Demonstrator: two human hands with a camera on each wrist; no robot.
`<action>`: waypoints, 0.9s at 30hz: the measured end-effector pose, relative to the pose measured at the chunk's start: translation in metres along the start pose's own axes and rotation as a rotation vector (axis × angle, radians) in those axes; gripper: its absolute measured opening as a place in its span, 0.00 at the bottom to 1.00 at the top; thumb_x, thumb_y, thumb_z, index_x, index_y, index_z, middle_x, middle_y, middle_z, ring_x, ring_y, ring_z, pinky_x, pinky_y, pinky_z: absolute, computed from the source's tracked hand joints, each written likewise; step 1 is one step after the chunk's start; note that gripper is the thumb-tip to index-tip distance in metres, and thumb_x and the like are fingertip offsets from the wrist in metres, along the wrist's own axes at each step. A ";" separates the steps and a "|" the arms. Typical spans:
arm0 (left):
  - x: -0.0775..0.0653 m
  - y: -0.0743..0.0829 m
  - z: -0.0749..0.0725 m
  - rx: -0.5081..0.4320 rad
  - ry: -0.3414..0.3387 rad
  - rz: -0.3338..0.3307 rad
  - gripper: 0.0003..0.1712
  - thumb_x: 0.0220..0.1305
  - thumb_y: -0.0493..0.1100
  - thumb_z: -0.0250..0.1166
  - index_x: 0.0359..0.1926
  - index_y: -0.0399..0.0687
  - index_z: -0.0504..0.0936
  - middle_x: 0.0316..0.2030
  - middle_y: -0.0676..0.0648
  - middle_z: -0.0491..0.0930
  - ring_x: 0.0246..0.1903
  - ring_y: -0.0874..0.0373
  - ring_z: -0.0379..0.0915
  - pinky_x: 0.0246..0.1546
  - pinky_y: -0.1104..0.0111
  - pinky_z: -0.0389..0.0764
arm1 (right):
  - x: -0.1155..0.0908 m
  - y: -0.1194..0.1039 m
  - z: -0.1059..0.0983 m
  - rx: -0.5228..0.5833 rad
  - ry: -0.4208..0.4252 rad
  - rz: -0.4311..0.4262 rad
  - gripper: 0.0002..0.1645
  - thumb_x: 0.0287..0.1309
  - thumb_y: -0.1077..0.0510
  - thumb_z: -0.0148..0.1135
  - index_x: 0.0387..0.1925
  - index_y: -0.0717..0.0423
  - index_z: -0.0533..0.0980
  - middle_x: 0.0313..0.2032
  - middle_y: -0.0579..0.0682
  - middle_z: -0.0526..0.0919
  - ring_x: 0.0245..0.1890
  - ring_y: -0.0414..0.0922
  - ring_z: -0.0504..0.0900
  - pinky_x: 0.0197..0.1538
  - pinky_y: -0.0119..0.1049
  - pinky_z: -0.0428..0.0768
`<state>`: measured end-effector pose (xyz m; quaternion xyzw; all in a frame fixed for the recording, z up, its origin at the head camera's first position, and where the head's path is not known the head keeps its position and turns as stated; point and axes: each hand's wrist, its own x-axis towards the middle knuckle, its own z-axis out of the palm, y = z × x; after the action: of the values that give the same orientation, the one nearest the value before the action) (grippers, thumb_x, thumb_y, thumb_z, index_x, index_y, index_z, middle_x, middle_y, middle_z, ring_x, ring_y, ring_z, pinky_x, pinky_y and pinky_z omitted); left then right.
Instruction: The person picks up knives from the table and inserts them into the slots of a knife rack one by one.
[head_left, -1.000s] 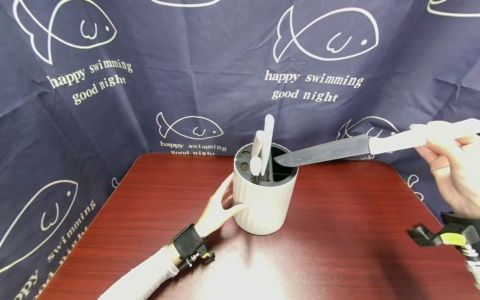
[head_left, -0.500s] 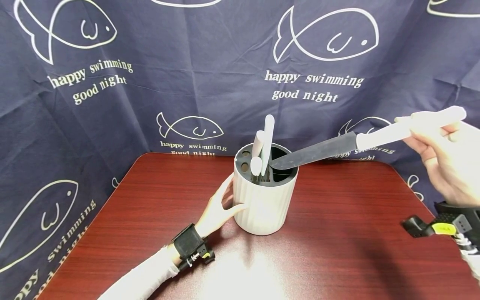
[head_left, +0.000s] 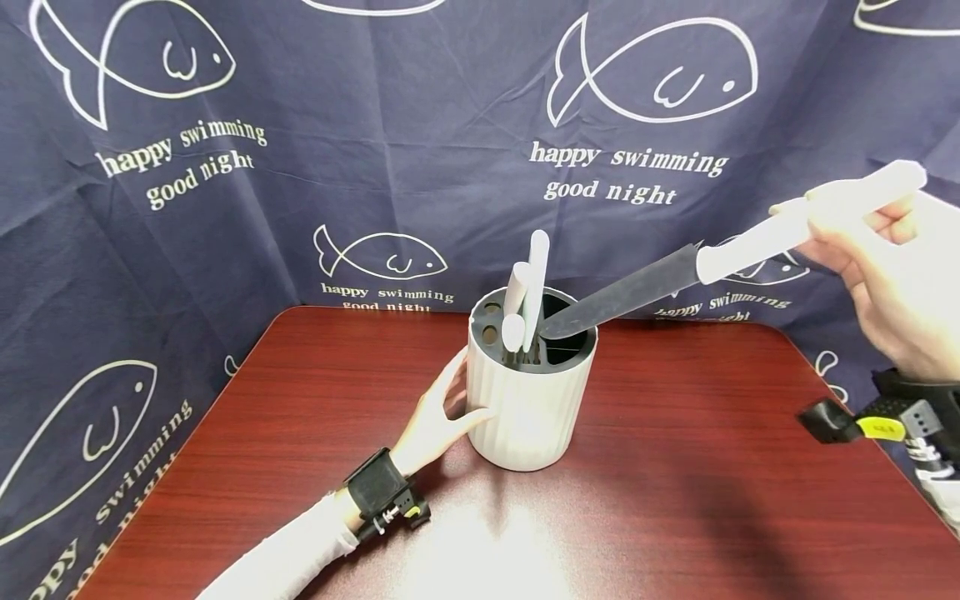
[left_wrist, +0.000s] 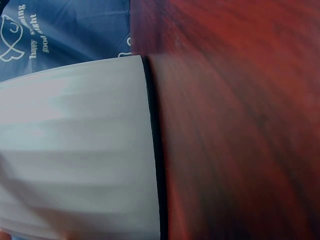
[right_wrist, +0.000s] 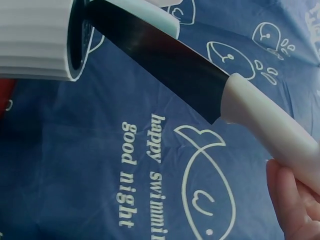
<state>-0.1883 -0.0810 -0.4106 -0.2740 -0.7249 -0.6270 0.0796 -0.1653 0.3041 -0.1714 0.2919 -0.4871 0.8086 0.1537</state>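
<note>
A white ribbed knife holder [head_left: 528, 417] stands upright on the table, with a dark slotted top. My left hand [head_left: 435, 421] grips its left side, thumb across the front; the other fingers are mostly hidden behind it. In my right hand [head_left: 885, 258] is a kitchen knife [head_left: 622, 293] with a dark blade, held by its white handle [right_wrist: 272, 120]. The blade slants down to the left, its tip at the open right-hand compartment of the holder. Several white handles [head_left: 536, 267] stick up from the holder's middle. The left wrist view shows the holder's ribbed wall [left_wrist: 80, 150] close up.
The reddish-brown wooden table [head_left: 675, 467] extends around the holder. A dark blue curtain [head_left: 450, 150] with white fish and lettering hangs right behind the table and along its left side. Two round holes [head_left: 490, 335] show at the left of the holder's top.
My right hand has moved left and up, tilting the knife more steeply, with its tip shifting slightly left into the opening. The left hand and the holder have stayed put.
</note>
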 end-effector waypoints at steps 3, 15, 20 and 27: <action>0.000 -0.001 0.000 -0.002 0.001 0.007 0.51 0.54 0.30 0.71 0.74 0.47 0.55 0.69 0.39 0.62 0.68 0.45 0.60 0.65 0.55 0.69 | 0.003 -0.001 0.006 -0.059 -0.027 -0.028 0.12 0.60 0.83 0.44 0.40 0.79 0.74 0.38 0.67 0.85 0.41 0.54 0.86 0.47 0.41 0.83; 0.000 -0.002 0.000 0.009 0.005 -0.017 0.51 0.54 0.31 0.72 0.74 0.49 0.55 0.69 0.40 0.63 0.67 0.48 0.60 0.65 0.58 0.69 | 0.008 -0.004 0.022 -0.171 -0.048 -0.072 0.10 0.57 0.84 0.48 0.40 0.80 0.71 0.38 0.67 0.85 0.41 0.53 0.86 0.46 0.38 0.85; 0.000 -0.003 0.000 0.006 0.001 -0.026 0.51 0.55 0.32 0.72 0.75 0.51 0.55 0.69 0.41 0.63 0.68 0.49 0.60 0.66 0.58 0.69 | 0.008 -0.004 0.031 -0.200 -0.032 -0.112 0.09 0.55 0.84 0.50 0.39 0.81 0.71 0.37 0.67 0.85 0.38 0.53 0.86 0.46 0.38 0.85; 0.000 -0.002 0.000 0.009 0.007 -0.034 0.51 0.54 0.33 0.72 0.74 0.52 0.56 0.69 0.42 0.63 0.68 0.49 0.60 0.66 0.59 0.70 | 0.006 -0.004 0.040 -0.269 -0.014 -0.152 0.09 0.53 0.84 0.54 0.38 0.82 0.70 0.37 0.67 0.85 0.37 0.52 0.87 0.44 0.36 0.85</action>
<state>-0.1891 -0.0813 -0.4127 -0.2590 -0.7320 -0.6259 0.0724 -0.1552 0.2710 -0.1504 0.3102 -0.5685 0.7202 0.2487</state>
